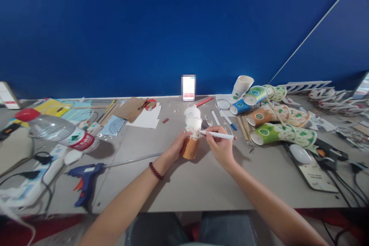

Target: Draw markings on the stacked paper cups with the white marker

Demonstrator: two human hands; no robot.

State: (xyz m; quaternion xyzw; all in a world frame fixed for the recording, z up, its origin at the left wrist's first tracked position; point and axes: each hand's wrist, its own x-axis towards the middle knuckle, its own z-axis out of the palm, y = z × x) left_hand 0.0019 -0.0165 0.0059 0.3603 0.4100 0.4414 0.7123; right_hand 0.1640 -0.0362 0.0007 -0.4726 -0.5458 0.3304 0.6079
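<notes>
At the middle of a smooth grey desk [138, 192], clasps a column of white, green-printed paper cups with a brownish-orange cup at the near end [192, 123]; has the left hand [175, 148] curled round the column's lower part, with a dark red beaded bracelet [156, 170] on the wrist; pinches between thumb and fingers of the right hand [221, 148] a slim white marker pen with a reddish end [226, 136], with the tip right beside the column's right side; cannot tell contact of tip and paper from a narrow gap; has, to the left, a blue glue gun with an orange trigger [90, 178], with a long grey rod [129, 160] behind it reaching toward the left wrist, and, farther off, a clear plastic bottle with a red cap [57, 128], lying on its side; faces, straight ahead, a bright-screened phone [188, 87], upright at the foot of a deep blue wall [115, 27]; has, to the right, a leaning stack of nested white paper cups [241, 87], near a lying green-ended paper-cup column [273, 134]; has, close to that green-ended column, a white oval computer mouse [300, 153].
</notes>
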